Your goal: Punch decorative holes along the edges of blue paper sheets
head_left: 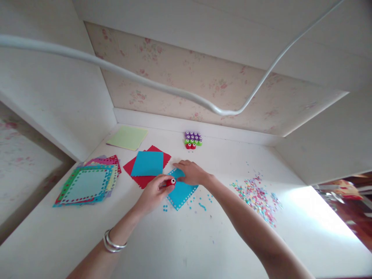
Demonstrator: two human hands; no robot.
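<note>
Pinching a small red punch [171, 181] between thumb and fingertips, the left hand [154, 192] sits just left of centre, its fingers closed tightly around the tool. The punch is at the upper left edge of a blue paper square [182, 193], which lies flat on the white table [180, 248] in the middle of the frame and has a row of holes along its lower edges. The right hand [192, 173] lies palm down on the square's upper corner, fingers loosely spread and pressing the paper, gripping nothing. A few blue chads [201, 204] are scattered just beside the square.

Left of centre, another blue sheet [148, 163] lies on a red sheet [132, 167]. A stack of punched papers [87, 184] sits at far left, a pale green sheet [128, 136] above it. A cluster of small punches [193, 140] stands near the back wall, and a confetti pile [257, 193] spreads at right.
</note>
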